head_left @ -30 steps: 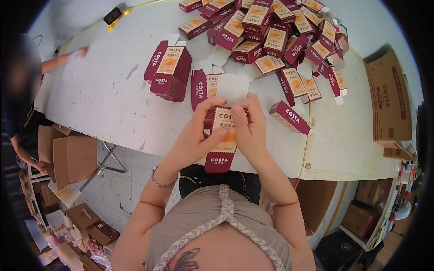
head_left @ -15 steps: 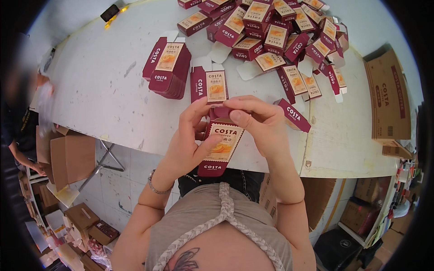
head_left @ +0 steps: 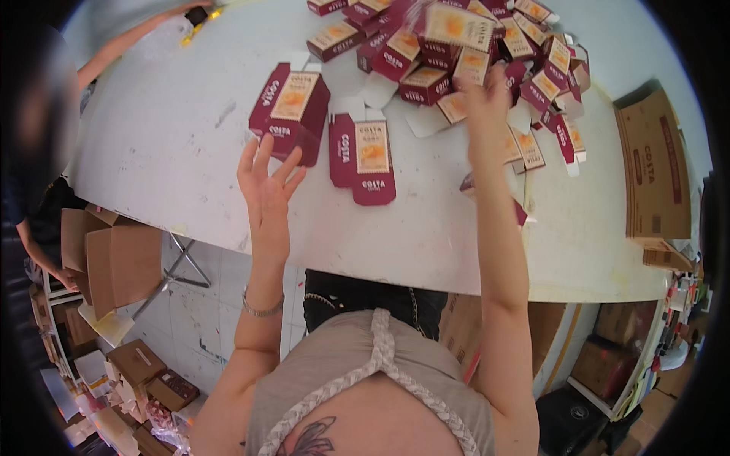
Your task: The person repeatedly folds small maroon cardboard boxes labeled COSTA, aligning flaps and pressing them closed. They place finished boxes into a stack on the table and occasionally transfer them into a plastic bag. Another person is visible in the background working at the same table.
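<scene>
a white table (head_left: 205, 201) fills the workspace, a heap of maroon boxes (head_left: 426, 82) spread across it at one o'clock. a tall brown carton (head_left: 658, 171) stands at three o'clock. a neat stack of flat cartons (head_left: 283, 144) sits at eleven o'clock, and one loose flat carton (head_left: 372, 178) lies near twelve, just beside it. the left hand (head_left: 268, 194), at ten o'clock, is spread wide and holds nothing, its fingertips over the stack's near face; contact is unclear. the right hand (head_left: 484, 95), past one o'clock, is blurred, its fingers loosely parted; whether it touches a box beneath, i cannot tell. beyond it a tilted box (head_left: 458, 29), smeared by motion, is over the heap's top. it could tumble down the slope if it meets the uneven boxes corner first, knocking others loose; protruding white flaps could crease under the weight, and an off-centre push from the left fingers could skew the stack.
</scene>
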`<state>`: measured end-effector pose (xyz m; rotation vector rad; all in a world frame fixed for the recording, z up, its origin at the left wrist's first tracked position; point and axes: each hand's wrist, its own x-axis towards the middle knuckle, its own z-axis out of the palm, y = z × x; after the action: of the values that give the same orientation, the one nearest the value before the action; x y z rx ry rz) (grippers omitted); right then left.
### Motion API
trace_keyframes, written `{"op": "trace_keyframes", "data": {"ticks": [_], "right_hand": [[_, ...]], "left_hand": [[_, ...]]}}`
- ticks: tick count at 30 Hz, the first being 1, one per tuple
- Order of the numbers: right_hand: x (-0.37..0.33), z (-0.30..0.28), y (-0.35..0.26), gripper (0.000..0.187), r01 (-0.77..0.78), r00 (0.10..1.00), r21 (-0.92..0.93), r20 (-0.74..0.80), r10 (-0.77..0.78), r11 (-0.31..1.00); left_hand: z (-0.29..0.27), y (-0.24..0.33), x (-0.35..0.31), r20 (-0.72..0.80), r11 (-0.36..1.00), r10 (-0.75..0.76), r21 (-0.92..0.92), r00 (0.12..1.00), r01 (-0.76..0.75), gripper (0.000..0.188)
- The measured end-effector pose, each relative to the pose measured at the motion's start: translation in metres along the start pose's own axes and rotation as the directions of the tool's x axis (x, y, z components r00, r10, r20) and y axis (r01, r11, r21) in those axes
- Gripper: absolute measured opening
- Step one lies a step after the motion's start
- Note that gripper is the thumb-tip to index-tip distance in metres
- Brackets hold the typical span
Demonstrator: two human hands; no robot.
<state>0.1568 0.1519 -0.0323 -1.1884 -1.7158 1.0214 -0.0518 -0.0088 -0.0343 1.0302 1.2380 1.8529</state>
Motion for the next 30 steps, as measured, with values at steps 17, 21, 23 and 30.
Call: {"op": "trace_keyframes", "data": {"ticks": [17, 21, 23, 30], "right_hand": [[-0.084, 0.011, -0.051, 0.025, 0.279, 0.86, -0.094, 0.468, -0.205, 0.956], [-0.088, 0.016, -0.056, 0.051, 0.246, 0.891, -0.021, 0.398, -0.217, 0.969], [-0.092, 0.028, -0.054, 0.066, 0.299, 0.905, -0.025, 0.325, -0.275, 0.954], [-0.083, 0.042, -0.033, 0.08, 0.135, 0.991, 0.267, -0.037, -0.13, 0.954]], "left_hand": [[0.038, -0.024, 0.02, 0.164, 0.912, -0.377, -0.104, 0.912, 0.396, 0.041], [0.058, -0.008, 0.017, 0.236, 0.834, -0.437, -0.254, 0.868, 0.489, 0.042], [0.067, 0.004, 0.013, 0.246, 0.799, -0.502, -0.235, 0.829, 0.554, 0.045], [0.073, 0.011, -0.007, 0.201, 0.946, -0.286, -0.096, 0.937, 0.309, 0.062]]}}
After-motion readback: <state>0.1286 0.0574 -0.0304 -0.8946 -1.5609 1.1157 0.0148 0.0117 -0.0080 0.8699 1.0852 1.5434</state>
